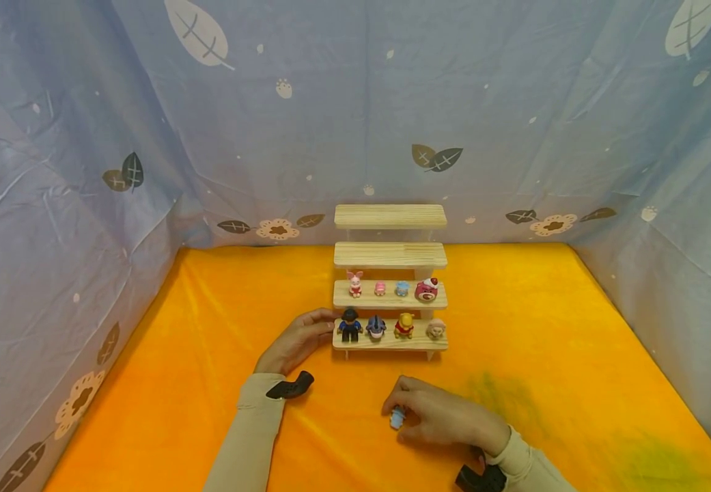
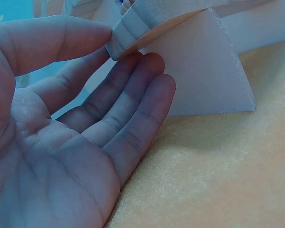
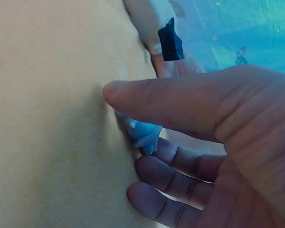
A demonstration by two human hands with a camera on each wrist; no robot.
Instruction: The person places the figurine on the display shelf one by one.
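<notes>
My left hand holds the left end of the lowest board of a stepped wooden display shelf. In the left wrist view, the thumb lies at the board's corner and the other fingers reach under and behind it. In front of the shelf, low over the orange cloth, my right hand holds a small light-blue toy figurine between thumb and fingers. The right wrist view shows the figurine beneath the thumb, partly covered, right at the cloth.
Along the lowest board stand a dark-haired toy figure, a donkey, a yellow bear and a beige figure. Above them are a piglet, small pink and blue figures, and a pink bear. Leaf-patterned curtains enclose the orange cloth.
</notes>
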